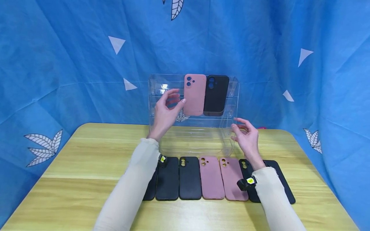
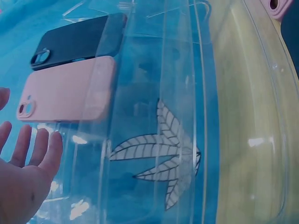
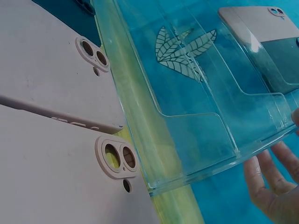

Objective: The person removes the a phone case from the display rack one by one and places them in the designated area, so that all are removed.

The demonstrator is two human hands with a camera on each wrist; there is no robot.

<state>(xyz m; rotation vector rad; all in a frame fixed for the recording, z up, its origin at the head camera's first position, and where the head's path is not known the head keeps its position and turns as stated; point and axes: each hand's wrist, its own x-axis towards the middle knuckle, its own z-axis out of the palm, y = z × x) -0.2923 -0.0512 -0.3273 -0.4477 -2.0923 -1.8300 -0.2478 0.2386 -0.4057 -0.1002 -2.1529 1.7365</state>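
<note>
A clear acrylic rack (image 1: 190, 141) stands at the back of the table. In its top tier a pink phone case (image 1: 195, 96) and a black phone case (image 1: 217, 93) lean side by side. My left hand (image 1: 167, 110) is beside the pink case's left edge; in the left wrist view its fingers are spread apart from the case, which it does not grip. At the rack's right side is my right hand (image 1: 245, 134), fingers loosely bent. In the right wrist view its fingertips (image 3: 254, 175) are close to the rack's side edge; whether they touch it I cannot tell.
A row of phone cases lies on the wooden table (image 1: 86, 179) before the rack, including a black case (image 1: 189, 179) and a pink case (image 1: 212, 179); my forearms cover parts of the row. A blue patterned cloth (image 1: 86, 64) hangs behind the table.
</note>
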